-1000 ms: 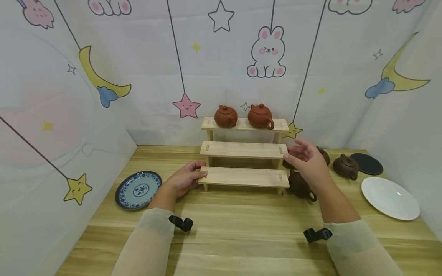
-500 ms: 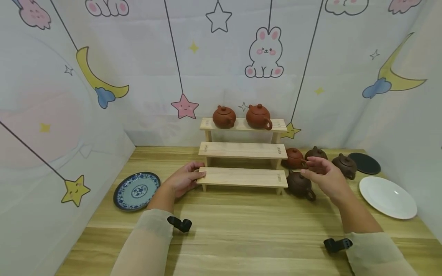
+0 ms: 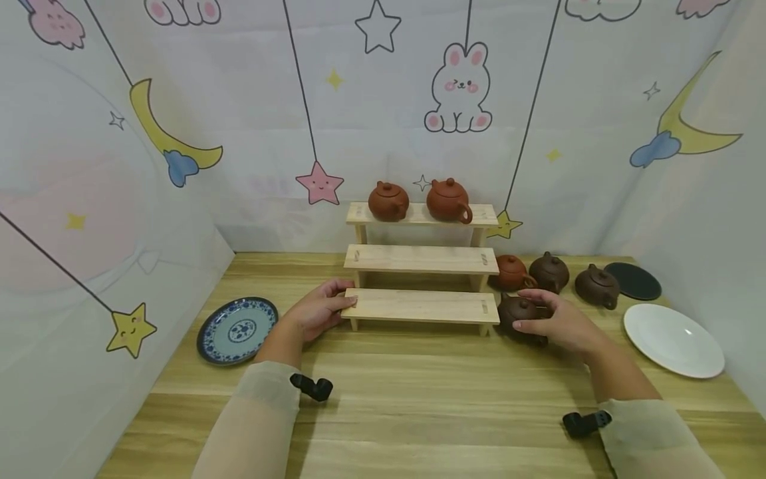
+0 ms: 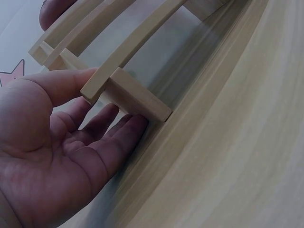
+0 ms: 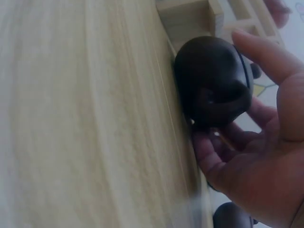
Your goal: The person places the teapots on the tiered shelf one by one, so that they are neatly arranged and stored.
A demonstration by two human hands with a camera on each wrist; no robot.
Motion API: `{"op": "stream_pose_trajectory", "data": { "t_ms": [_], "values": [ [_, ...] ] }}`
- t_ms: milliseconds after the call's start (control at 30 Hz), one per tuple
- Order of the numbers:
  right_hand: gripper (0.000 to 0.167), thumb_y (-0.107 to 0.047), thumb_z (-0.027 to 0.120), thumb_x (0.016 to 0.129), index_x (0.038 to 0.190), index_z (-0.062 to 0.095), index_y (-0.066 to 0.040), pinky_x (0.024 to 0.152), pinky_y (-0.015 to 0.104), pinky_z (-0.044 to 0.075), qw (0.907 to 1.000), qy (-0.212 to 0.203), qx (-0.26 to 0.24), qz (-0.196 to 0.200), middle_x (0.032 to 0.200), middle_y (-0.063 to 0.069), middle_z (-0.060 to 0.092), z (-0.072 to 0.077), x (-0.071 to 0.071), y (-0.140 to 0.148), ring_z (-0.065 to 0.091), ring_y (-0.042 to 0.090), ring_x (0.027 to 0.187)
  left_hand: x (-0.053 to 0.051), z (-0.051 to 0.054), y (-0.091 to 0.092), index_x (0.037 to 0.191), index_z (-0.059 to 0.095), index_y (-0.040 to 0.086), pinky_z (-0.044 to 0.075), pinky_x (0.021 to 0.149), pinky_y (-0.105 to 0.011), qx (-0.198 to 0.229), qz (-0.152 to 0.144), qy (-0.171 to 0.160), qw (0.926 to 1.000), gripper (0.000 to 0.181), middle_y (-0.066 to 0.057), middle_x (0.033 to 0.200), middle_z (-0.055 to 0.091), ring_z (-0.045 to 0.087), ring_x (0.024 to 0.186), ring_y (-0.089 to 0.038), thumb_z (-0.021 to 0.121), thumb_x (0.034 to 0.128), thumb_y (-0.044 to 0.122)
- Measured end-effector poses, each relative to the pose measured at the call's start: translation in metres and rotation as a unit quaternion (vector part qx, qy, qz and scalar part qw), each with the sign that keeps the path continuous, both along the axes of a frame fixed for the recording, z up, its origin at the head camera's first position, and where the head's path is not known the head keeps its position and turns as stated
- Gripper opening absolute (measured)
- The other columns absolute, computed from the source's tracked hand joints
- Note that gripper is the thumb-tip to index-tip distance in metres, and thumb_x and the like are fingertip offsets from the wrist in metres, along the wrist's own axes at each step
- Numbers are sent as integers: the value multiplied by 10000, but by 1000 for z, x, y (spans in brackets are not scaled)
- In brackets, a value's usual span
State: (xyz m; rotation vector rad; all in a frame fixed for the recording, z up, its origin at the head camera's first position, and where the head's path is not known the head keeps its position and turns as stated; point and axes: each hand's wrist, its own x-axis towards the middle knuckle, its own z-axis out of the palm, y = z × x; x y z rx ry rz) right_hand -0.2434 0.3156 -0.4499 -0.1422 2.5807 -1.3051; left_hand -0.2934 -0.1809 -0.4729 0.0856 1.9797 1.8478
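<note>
A three-tier wooden display stand (image 3: 419, 305) stands at mid table. My left hand (image 3: 317, 311) holds the left end of its lowest tier, thumb on top and fingers below; the left wrist view shows this left hand (image 4: 61, 142) beside the stand's leg (image 4: 137, 97). Just right of the stand sits a dark brown teapot (image 3: 510, 313). My right hand (image 3: 559, 322) is around that pot, thumb in front and fingers behind. In the right wrist view the teapot (image 5: 209, 71) lies between thumb and fingers, close to the tabletop. Two reddish-brown teapots, one left (image 3: 387, 203) and one right (image 3: 447, 201), sit on the top tier.
Behind my right hand stand a reddish teapot (image 3: 510, 269) and two dark ones, one nearer (image 3: 548, 271) and one further right (image 3: 597, 286). A black disc (image 3: 636, 281) and a white plate (image 3: 673, 340) lie at right, a blue patterned plate (image 3: 236, 332) at left.
My right hand has moved from beside the stand's middle tier, rightward and then down to the dark teapot. My left hand stays on the stand's lowest tier.
</note>
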Motion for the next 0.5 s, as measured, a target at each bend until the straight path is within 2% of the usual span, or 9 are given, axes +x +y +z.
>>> {"op": "stream_pose_trajectory", "data": {
  "t_ms": [233,500],
  "values": [
    [861,-333,877,905,1611,436,-115,1142,633,398,9999,83,63,85,1678,289,346,-3,-3,3,379,503,1506,-1,1,0,1580,425,73,560,981,-273,43,12,-25,10000,542,-149,1632,431,632,1222,-147,624,1081,145],
    [847,-339,871,914,1605,441,-105,1111,591,442,9998,131,69,105,1641,288,392,-4,-2,3,431,498,1468,0,2,1,1571,422,45,563,950,-248,87,-18,10,10000,541,-174,1629,417,635,1182,-123,623,1077,133]
  ]
}}
